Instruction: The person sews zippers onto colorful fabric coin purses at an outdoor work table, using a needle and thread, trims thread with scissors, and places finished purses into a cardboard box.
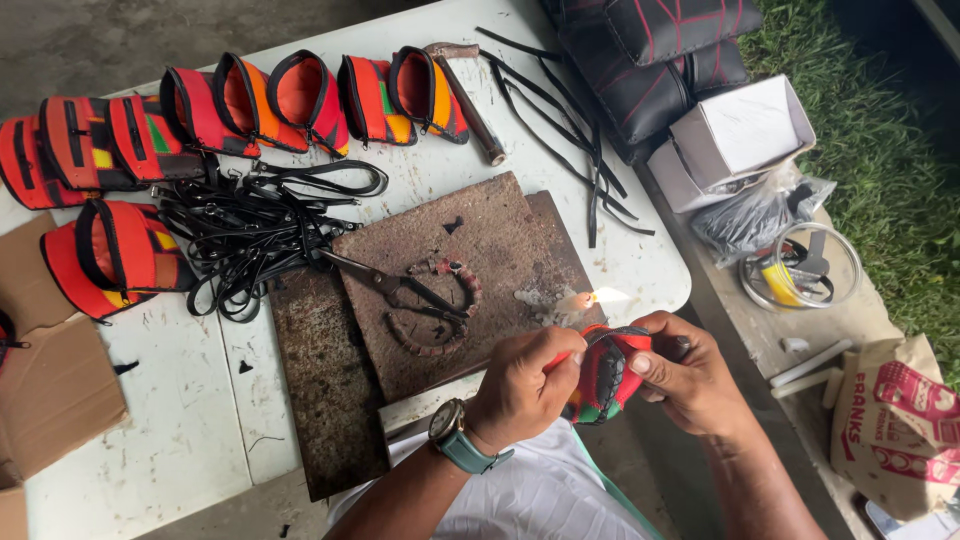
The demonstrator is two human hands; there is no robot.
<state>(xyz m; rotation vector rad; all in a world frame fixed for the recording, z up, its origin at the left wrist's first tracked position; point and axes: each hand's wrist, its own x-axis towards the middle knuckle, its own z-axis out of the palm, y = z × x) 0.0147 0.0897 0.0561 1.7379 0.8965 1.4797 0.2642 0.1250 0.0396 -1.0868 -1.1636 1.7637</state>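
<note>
Both my hands hold a small red, green and black fabric pouch (604,372) just off the table's near edge. My left hand (520,385), with a teal-strapped watch at the wrist, grips its left side. My right hand (685,372) pinches its right side. A small flame (583,298) burns just above the pouch, by the edge of a rusty metal plate (500,240). Large scissors (400,290) with wrapped handles lie on that plate.
A row of several red and orange pouches (300,100) lines the far edge of the white table (180,400). A tangle of black straps (240,235) lies beside the plate, a hammer (468,95) beyond it. Black bags, a white box, a plastic container and grass are at right.
</note>
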